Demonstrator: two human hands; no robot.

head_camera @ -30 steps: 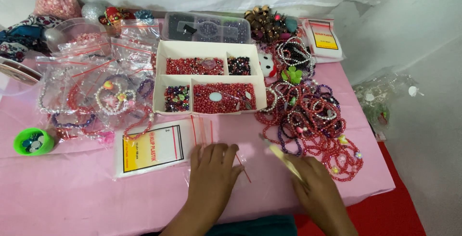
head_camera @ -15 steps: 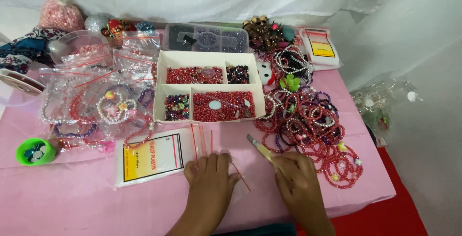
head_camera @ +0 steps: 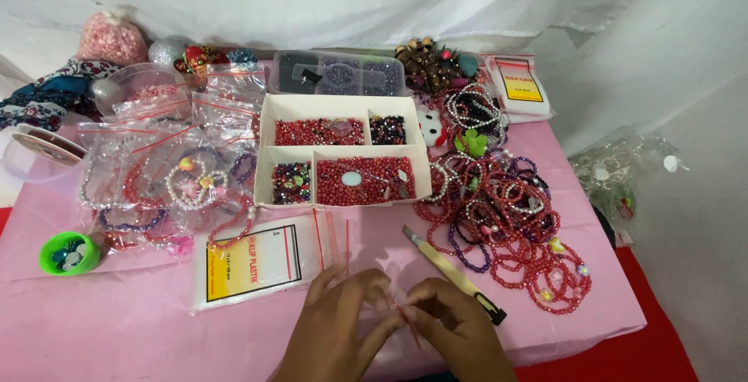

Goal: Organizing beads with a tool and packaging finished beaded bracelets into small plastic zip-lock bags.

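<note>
left hand [head_camera: 335, 327]: fingertips pinched on clear zip bag [head_camera: 393, 304] | right hand [head_camera: 452, 323]: fingertips pinched on the bag's other edge | bag: low over pink cloth [head_camera: 117, 312] | cutter [head_camera: 456, 273]: on cloth, just beyond right hand

Pink table [head_camera: 117, 312] bears bead tray [head_camera: 343, 102], bracelets [head_camera: 499, 195], cutter [head_camera: 452, 273]

2 hands [head_camera: 389, 327], 1 cutter [head_camera: 452, 273], 1 divided box [head_camera: 343, 105]

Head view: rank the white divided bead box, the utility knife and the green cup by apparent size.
1. white divided bead box
2. utility knife, long but thin and nearer the camera
3. green cup, clearly smallest
</note>
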